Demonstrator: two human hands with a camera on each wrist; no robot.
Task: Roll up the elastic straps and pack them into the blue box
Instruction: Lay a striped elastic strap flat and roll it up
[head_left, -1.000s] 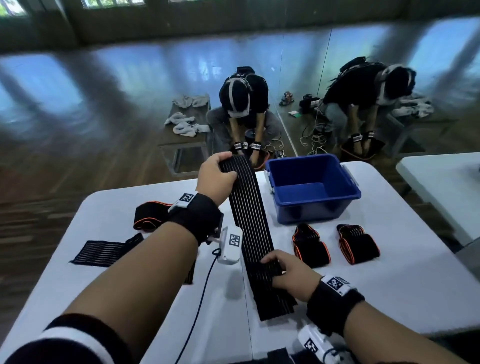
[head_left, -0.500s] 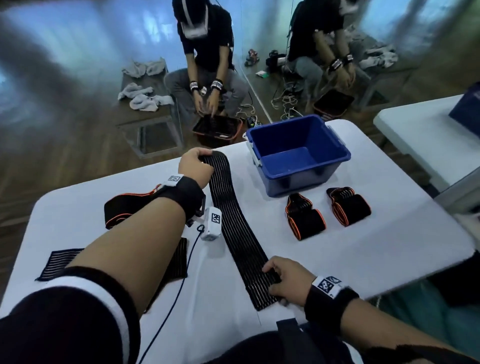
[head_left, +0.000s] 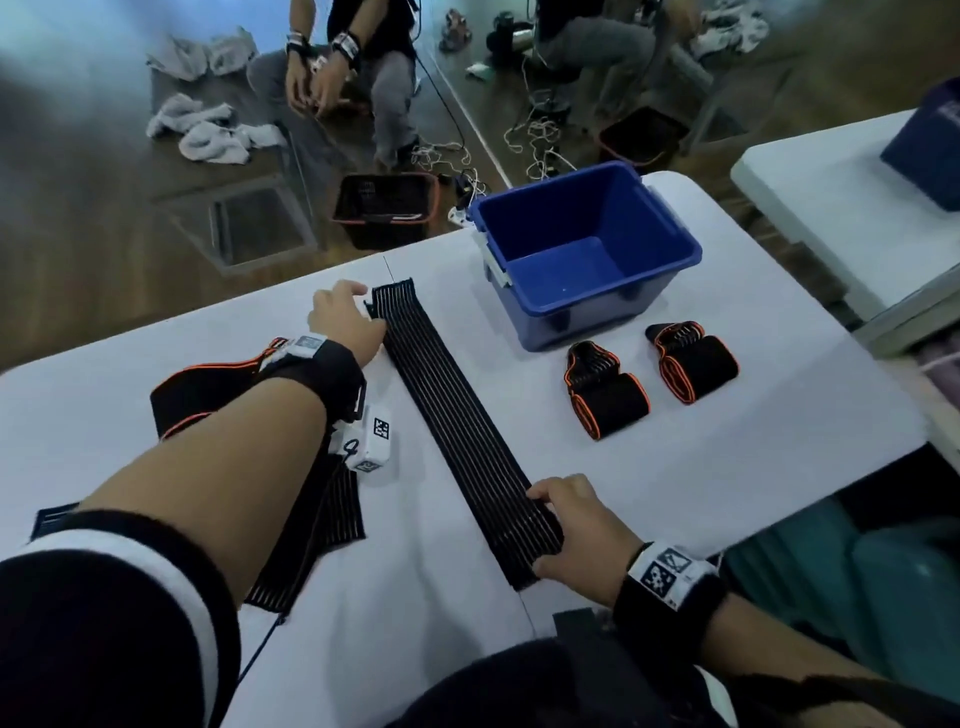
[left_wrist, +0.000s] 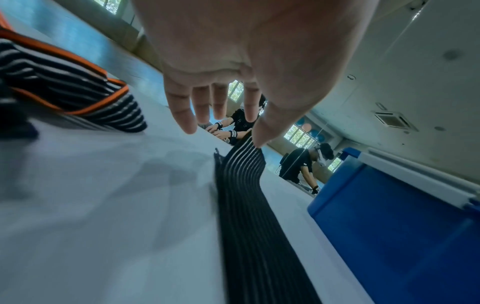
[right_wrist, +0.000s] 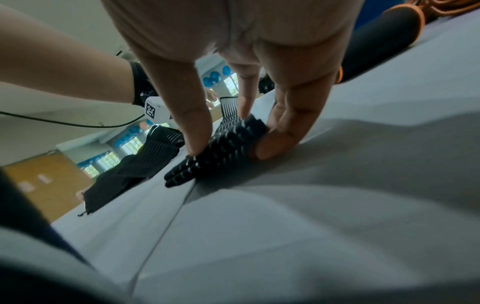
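Strap (head_left: 462, 423) is the thing to roll now: a long black stretchy band with thin pale lines, lying flat on the white table (head_left: 675, 483), running from the near edge up toward the far side, just left of the blue box (head_left: 670, 228). The right hand (head_left: 582, 530) pinches the near end, with the thumb on one edge and the fingers (right_wrist: 197, 131) on the other, and that end looks a bit bunched up, like the start of a roll. The left hand (head_left: 345, 325) is loose and not gripping, its fingers spread out straight beside the far end, and the thumb tip (left_wrist: 259, 135) just touches the far corner. To do this step well, I think the near end should be tucked over tight and small, so the roll has a firm middle. Then both hands can roll it away toward the far end, keeping the two edges lined up so the roll does not go crooked like a cone. The left hand could hold the far end down so the strap stays straight and a little stretched. Two rolled straps with orange trim (head_left: 605, 397) (head_left: 696, 361) already sit on the table near the box, not in it yet. More flat straps (head_left: 322, 525) wait on the left, partly under the left arm. The box looks empty inside.
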